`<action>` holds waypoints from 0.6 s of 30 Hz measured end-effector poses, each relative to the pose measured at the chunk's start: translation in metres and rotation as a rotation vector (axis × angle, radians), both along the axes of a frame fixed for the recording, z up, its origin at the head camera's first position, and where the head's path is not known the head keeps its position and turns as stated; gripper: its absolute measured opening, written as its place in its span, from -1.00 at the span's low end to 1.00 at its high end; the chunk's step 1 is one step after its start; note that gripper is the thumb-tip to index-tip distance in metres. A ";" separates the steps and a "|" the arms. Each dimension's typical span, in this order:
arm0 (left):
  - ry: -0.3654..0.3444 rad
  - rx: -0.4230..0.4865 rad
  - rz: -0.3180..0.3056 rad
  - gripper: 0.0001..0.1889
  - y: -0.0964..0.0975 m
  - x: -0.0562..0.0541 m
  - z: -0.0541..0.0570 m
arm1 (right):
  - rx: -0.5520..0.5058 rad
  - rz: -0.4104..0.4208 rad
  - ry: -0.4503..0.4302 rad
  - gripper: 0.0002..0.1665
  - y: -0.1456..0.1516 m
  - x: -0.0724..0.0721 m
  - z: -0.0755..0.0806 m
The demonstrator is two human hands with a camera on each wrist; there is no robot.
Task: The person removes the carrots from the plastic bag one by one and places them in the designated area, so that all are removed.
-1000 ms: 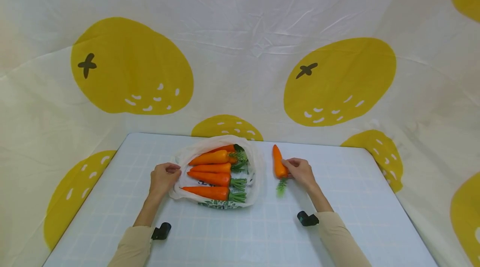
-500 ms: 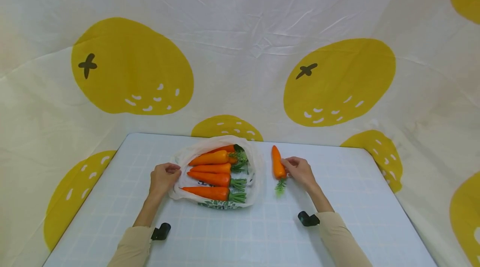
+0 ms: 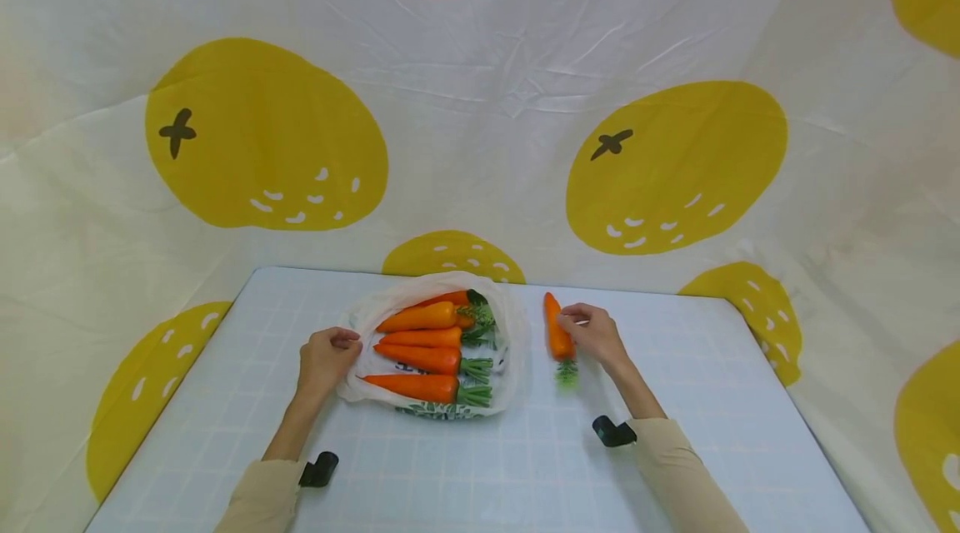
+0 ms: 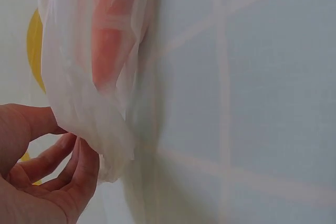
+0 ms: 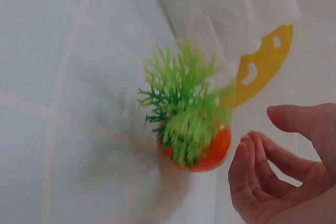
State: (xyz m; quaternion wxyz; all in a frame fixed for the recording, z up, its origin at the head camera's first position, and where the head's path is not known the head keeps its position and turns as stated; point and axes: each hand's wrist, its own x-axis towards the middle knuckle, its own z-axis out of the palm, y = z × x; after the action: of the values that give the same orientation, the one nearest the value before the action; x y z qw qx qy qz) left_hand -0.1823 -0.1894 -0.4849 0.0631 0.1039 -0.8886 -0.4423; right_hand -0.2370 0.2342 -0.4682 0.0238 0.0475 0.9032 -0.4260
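A white plastic bag [image 3: 514, 358] with green print lies spread on the table, its mouth facing up. Several orange carrots [image 3: 420, 386] with green tops show inside it. My left hand [image 3: 324, 362] pinches the bag's left rim; the left wrist view shows thumb and fingers meeting at the plastic [image 4: 89, 114]. To the right of the bag, a single carrot [image 3: 557, 331] lies on the table, leafy end toward me. Just beside it is my right hand [image 3: 597, 335]. In the right wrist view its thumb and fingers stand apart, with a gap between them and the carrot [image 5: 216, 150].
The table [image 3: 465, 475] has a pale blue checked cover. A white curtain [image 3: 480, 141] with yellow fruit prints hangs right behind its far edge. A black wrist camera [image 3: 318, 470] sits on each forearm.
My right hand has let go of the single carrot and lifted slightly away from it. The carrot's leafy end has shifted a little. The left hand stays at the bag's rim.
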 end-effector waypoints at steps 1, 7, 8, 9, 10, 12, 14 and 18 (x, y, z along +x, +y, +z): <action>0.012 -0.008 -0.003 -0.80 0.000 0.001 0.000 | 0.000 0.006 0.002 -0.59 -0.001 0.000 0.001; 0.056 -0.031 -0.009 -0.82 0.002 0.007 0.000 | -0.041 0.054 0.007 -0.59 -0.008 0.002 0.009; 0.056 -0.033 -0.010 -0.82 0.003 0.009 0.001 | -0.051 0.062 0.015 -0.60 -0.010 0.003 0.011; 0.056 -0.035 -0.012 -0.81 0.003 0.011 0.002 | -0.057 0.070 0.028 -0.60 -0.012 0.003 0.013; 0.052 -0.039 -0.013 -0.81 0.004 0.012 0.003 | -0.063 0.081 0.044 -0.60 -0.014 0.004 0.015; 0.047 -0.048 -0.016 -0.80 0.005 0.017 0.004 | -0.084 0.105 0.079 -0.61 -0.018 0.006 0.018; 0.040 -0.056 -0.017 -0.79 0.006 0.022 0.006 | -0.105 0.129 0.110 -0.63 -0.024 0.008 0.023; 0.022 -0.064 -0.020 -0.75 0.007 0.032 0.007 | -0.126 0.175 0.148 -0.67 -0.035 0.012 0.031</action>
State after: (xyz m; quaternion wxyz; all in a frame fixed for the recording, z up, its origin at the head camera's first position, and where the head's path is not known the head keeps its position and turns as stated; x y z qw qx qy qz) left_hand -0.1505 -0.1819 -0.4775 0.0715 0.0881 -0.9025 -0.4156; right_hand -0.2251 0.1987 -0.4371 -0.0028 -0.0648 0.8746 -0.4804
